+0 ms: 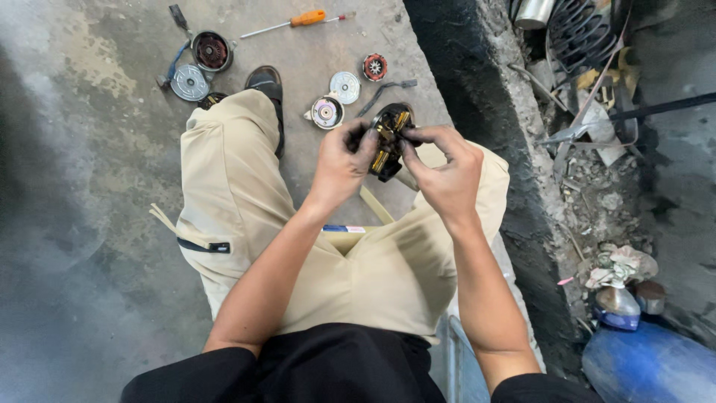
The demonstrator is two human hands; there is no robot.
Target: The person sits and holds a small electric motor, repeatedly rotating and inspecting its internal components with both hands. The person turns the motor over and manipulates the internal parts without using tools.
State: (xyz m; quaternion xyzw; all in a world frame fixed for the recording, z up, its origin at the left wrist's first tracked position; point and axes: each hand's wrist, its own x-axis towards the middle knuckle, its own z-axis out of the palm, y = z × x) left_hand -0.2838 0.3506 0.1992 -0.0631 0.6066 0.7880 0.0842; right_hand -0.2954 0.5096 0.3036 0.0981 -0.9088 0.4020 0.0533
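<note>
Item in hand: small motor part [389,140], dark casing with brass-coloured pieces showing inside, held up over the knees, between both hands.

Left hand [341,166]: closed grip, fingers curled round the left side of the motor part, thumb on its near edge.

Right hand [446,168]: closed grip, fingertips pinching the part's upper right edge, the palm just right of it.

Beyond the grips, on the concrete floor [97,134]:
- round silver cap [327,113], purple-ringed centre, just past the left hand.
- plain silver disc [344,86], touching or nearly touching that cap on its far side.
- small red-and-black round piece [374,66], just right of the disc.
- dark bent strip [384,90], between the red piece and the held part.
- orange-handled screwdriver [294,22], farthest out, lying crosswise.
- open motor housing with copper windings [212,51], well left of the grips, and a round grey cover [189,82] just beside it, a blue wire running between them.

Beneath the grips: beige trousers [239,194], a dark shoe [267,80] at the end of the left leg.

Right of the right hand, well apart: rubble-filled gap with coil springs [578,33], a blue drum [649,366], and a small bottle [616,306] with a crumpled rag on top.
</note>
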